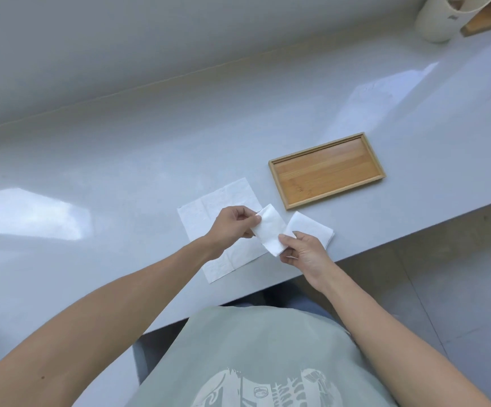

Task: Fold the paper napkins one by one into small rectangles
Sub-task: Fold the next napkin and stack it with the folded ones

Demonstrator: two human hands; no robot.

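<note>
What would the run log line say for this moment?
both hands: left hand, right hand pinch folded napkin | unfolded napkin flat | tray empty

A home-like room: long grey counter (120,171), wooden tray (328,170), tiled floor (458,289).

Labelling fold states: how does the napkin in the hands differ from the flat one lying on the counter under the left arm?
The held napkin is folded into a small rectangle; the flat napkin is an unfolded larger sheet. The held napkin is lifted, pinched by the left hand and right hand; the flat napkin lies on the counter, untouched. Both are white paper.
</note>
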